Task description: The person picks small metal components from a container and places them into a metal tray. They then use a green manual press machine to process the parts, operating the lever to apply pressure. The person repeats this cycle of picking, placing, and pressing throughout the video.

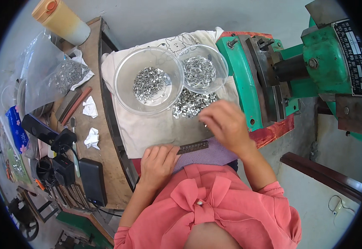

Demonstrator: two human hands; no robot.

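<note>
- Two bare hands are working at the lap: the left hand (158, 164) is holding a slotted dark strip (193, 147) near its left end, where uneven pressure could be tipping it.
- The right hand (227, 124) is curling its fingers above the strip; whether they are pinching anything, I cannot tell. A careless wrist could be scattering the loose metal pieces (191, 105).
- Left: a wooden table (100, 155) is carrying a black box (93, 182) and crumpled tissue (90, 107).
- Centre: a pale cloth (133, 129) is supporting those pieces, a large tub (120, 89) and a small tub (221, 68).
- Right: a green machine (324, 58) is standing beside the cloth.
</note>
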